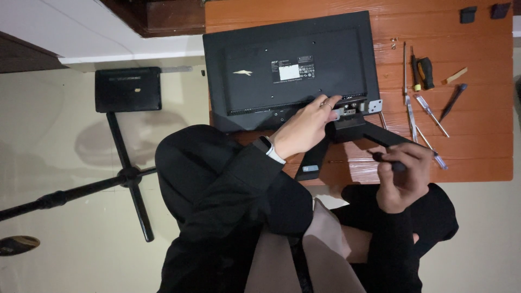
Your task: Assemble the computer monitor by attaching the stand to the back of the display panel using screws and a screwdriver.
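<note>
Gripping screwdriver [392, 163], right hand [402, 182]

Matt black plastic on the monitor back [287, 65], with a white paper label [290, 71] stuck on it. Bare grey metal on the bracket [355, 107] at the lower edge. Matt black plastic on the stand [347, 133]. Orange-brown wooden planks, slightly glossy, for the table [467, 135]. Shiny metal shafts on the screwdrivers [420, 103]. Black cloth on the sleeves [239, 184]. Smooth pale floor [70, 141], faintly reflective.
</note>
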